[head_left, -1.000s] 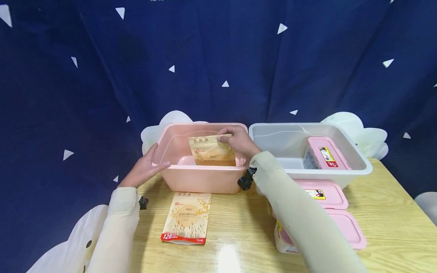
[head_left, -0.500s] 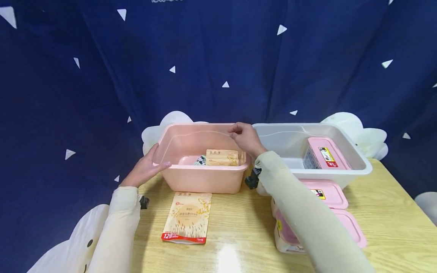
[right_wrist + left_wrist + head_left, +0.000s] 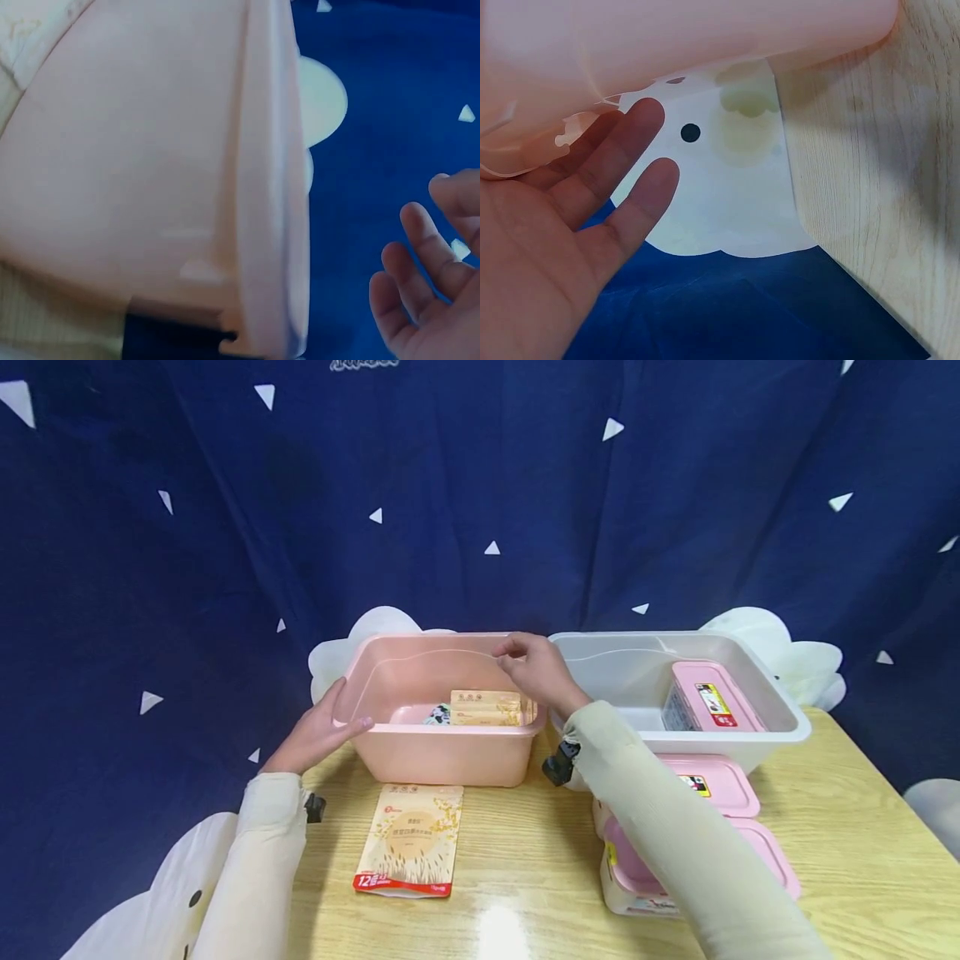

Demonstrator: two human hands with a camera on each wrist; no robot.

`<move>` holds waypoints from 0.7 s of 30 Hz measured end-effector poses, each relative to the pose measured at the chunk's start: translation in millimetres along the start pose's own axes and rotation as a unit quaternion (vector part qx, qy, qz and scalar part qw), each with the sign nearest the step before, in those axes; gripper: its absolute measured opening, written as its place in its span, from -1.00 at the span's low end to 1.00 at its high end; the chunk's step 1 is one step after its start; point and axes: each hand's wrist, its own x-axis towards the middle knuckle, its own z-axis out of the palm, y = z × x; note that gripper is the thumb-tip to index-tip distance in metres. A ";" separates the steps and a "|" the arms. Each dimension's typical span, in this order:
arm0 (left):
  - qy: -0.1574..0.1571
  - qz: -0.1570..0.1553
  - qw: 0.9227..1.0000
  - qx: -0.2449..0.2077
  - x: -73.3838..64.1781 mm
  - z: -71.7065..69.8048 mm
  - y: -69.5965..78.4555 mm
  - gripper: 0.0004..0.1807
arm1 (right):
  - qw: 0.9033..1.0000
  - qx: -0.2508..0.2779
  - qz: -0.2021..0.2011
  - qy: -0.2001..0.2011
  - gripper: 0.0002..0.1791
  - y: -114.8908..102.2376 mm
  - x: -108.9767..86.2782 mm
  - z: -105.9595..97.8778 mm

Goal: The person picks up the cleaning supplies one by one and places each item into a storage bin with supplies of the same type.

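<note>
My left hand [image 3: 311, 735] touches the left end of the pink bin [image 3: 442, 758], its thumb over the front rim. The left wrist view has its fingers [image 3: 641, 127] extended beside the bin's outer wall. Above the bin's right end hovers my right hand [image 3: 542, 675], loosely curled around nothing; in the right wrist view the hand [image 3: 427, 292] is apart from the bin. Inside the bin lies a beige pouch [image 3: 480, 706], its lower part hidden by the front rim, beside a black-and-white patterned packet [image 3: 439, 715]. Another beige pouch [image 3: 412, 839] lies flat on the table before the bin.
Right of the pink bin stands a grey-white bin [image 3: 622, 693] holding a pink-lidded box [image 3: 720, 693]. In front of it, two more pink-lidded boxes [image 3: 716, 781] sit partly behind my right sleeve [image 3: 675, 835]. A dark blue curtain [image 3: 435, 468] hangs behind the wooden table [image 3: 540, 860].
A second ago my right hand held a beige pouch inside the pink bin. It has let go, and the pouch now lies in the bin. My left hand has stayed at the rim.
</note>
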 end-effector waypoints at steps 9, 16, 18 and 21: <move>-0.001 -0.005 1.000 0.002 -2.1 -2.4 0.6 0.08 | 0.997 0.010 -0.081 0.013 -0.85 -31.3 -26.4 -0.7; -0.006 -0.021 1.000 0.016 -3.5 -7.4 2.1 0.11 | 0.991 0.079 -0.101 0.025 -0.85 -50.6 -52.2 11.2; -0.009 -0.026 0.999 0.019 -3.0 -6.2 3.1 0.12 | 0.989 0.092 -0.109 0.030 -0.86 -52.5 -59.8 15.2; -0.013 -0.030 0.999 0.015 -1.6 -2.6 4.3 0.11 | 0.987 0.102 -0.121 0.036 -0.86 -52.8 -71.0 20.1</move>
